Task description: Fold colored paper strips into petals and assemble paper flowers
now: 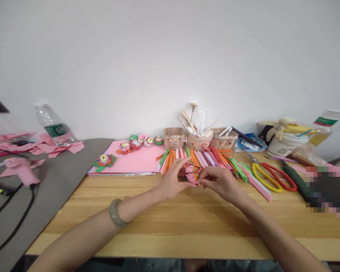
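Note:
Between my hands, above the wooden table (164, 211), is a small folded paper flower (190, 176) with pink petals and bits of green and orange. My left hand (171, 180) is closed around its left side, thumb below and fingers above. With thumb and forefinger together, my right hand (218, 180) pinches the flower's right edge at a pink petal tip. Fingers cover part of the flower. Just behind my hands lie many folded paper strips (170, 160) in orange, green, pink, red and white.
Finished paper flowers (104, 160) sit on pink paper sheets (141, 162) at the left. Behind stand small woven baskets (174, 139). Scissors (268, 177) with yellow and red handles and a paper cup (286, 145) are at the right. A pink glue gun (21, 170) with cables lies far left.

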The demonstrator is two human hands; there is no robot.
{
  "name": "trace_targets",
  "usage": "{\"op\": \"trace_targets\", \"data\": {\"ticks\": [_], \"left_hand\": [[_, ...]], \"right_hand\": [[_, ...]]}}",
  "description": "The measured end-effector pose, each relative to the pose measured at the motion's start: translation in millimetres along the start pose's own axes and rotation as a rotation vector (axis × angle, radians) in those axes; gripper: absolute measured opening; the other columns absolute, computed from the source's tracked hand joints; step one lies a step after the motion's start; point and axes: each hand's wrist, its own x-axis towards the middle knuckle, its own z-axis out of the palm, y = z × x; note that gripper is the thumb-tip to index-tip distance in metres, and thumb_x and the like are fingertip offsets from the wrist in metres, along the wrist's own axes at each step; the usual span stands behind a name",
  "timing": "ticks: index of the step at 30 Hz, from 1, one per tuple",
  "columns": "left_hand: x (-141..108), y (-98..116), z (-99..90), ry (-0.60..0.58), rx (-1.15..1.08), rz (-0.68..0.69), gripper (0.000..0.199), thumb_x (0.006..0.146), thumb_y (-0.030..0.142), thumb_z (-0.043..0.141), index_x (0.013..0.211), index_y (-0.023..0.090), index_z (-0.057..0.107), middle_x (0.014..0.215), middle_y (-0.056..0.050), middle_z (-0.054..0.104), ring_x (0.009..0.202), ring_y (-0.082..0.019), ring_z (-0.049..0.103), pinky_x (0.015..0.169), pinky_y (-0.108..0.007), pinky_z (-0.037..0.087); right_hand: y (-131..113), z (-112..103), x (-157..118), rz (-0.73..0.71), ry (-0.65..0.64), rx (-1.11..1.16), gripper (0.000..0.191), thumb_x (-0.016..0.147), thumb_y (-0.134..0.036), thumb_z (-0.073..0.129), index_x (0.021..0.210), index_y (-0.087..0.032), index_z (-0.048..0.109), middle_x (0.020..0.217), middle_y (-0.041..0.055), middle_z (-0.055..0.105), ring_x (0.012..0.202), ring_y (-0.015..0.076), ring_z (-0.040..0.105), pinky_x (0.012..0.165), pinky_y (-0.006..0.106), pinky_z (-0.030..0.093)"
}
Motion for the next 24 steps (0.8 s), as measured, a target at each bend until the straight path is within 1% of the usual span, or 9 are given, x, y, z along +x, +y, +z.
{"op": "trace_targets", "data": {"ticks": [6,8,11,13,15,17,20,22,24], "left_hand": [[-0.9,-1.0,-0.5,-0.028,-0.012,0.014,0.075,0.061,0.019,0.073,0.127,0.028,0.039,0.12,-0.008,0.038,0.093,-0.017,0.055,0.086,-0.04,0.048],[-0.6,0.6,0.0,-0.028,-0.038,-0.007,0.073,0.061,0.019,0.073,0.126,0.027,0.041,0.122,-0.008,0.037,0.09,-0.016,0.056,0.085,-0.039,0.048],[0.2,3.0,1.5,0.0,-0.098,-0.06,0.072,0.058,0.018,0.075,0.123,0.024,0.043,0.125,-0.009,0.038,0.093,-0.017,0.055,0.086,-0.038,0.047],[0.8,2.8,2.5,0.007,-0.159,-0.111,0.072,0.058,0.018,0.075,0.122,0.022,0.043,0.118,-0.009,0.047,0.093,-0.018,0.056,0.086,-0.038,0.047],[1.3,0.5,3.3,0.011,-0.22,-0.158,0.072,0.059,0.021,0.075,0.123,0.02,0.042,0.107,-0.008,0.054,0.088,-0.017,0.058,0.085,-0.037,0.047],[2.1,-2.9,3.6,0.037,-0.279,-0.175,0.074,0.058,0.024,0.076,0.123,0.02,0.042,0.103,-0.007,0.055,0.084,-0.017,0.059,0.083,-0.036,0.047],[3.3,-7.0,3.4,0.073,-0.34,-0.156,0.075,0.056,0.027,0.077,0.122,0.02,0.043,0.102,-0.006,0.055,0.083,-0.016,0.06,0.082,-0.035,0.047],[3.7,-7.6,3.3,0.071,-0.354,-0.145,0.074,0.056,0.028,0.077,0.121,0.02,0.043,0.092,-0.004,0.057,0.081,-0.016,0.06,0.083,-0.035,0.047],[3.3,-7.0,3.3,0.056,-0.344,-0.143,0.073,0.056,0.028,0.077,0.121,0.02,0.043,0.086,-0.002,0.058,0.08,-0.015,0.06,0.083,-0.035,0.046]], "right_hand": [[-1.2,1.8,0.9,0.027,0.008,0.016,0.018,0.074,-0.026,0.062,0.06,-0.017,0.058,0.055,-0.0005,0.059,0.049,0.0105,0.051,0.045,0.02,0.039],[-1.8,2.1,0.9,0.018,0.014,0.02,0.018,0.074,-0.027,0.062,0.06,-0.017,0.058,0.054,-0.0006,0.059,0.049,0.0104,0.051,0.044,0.02,0.04],[-2.4,2.2,1.2,-0.011,0.041,0.023,0.016,0.075,-0.027,0.062,0.063,-0.017,0.059,0.059,0.0002,0.061,0.052,0.0111,0.054,0.047,0.021,0.042],[-2.4,2.4,1.4,-0.036,0.077,0.015,0.014,0.077,-0.027,0.061,0.067,-0.017,0.06,0.062,0.0009,0.062,0.054,0.0116,0.055,0.048,0.021,0.043],[-1.8,2.9,1.3,-0.065,0.122,-0.001,0.012,0.078,-0.028,0.06,0.071,-0.017,0.06,0.065,0.0015,0.063,0.055,0.012,0.055,0.049,0.022,0.043],[-0.7,3.9,0.5,-0.101,0.171,-0.022,0.011,0.08,-0.027,0.058,0.075,-0.017,0.06,0.069,0.003,0.063,0.057,0.0128,0.056,0.05,0.023,0.044],[1.4,6.0,-1.4,-0.159,0.226,-0.063,0.009,0.082,-0.026,0.055,0.08,-0.018,0.061,0.075,0.0054,0.064,0.065,0.0151,0.059,0.056,0.026,0.046],[2.3,7.1,-2.1,-0.19,0.239,-0.093,0.009,0.082,-0.024,0.054,0.081,-0.019,0.061,0.077,0.006,0.065,0.067,0.0159,0.059,0.058,0.027,0.047],[2.2,7.4,-1.7,-0.209,0.236,-0.121,0.008,0.082,-0.023,0.054,0.08,-0.02,0.061,0.075,0.0056,0.065,0.064,0.0152,0.059,0.056,0.026,0.047]]}}
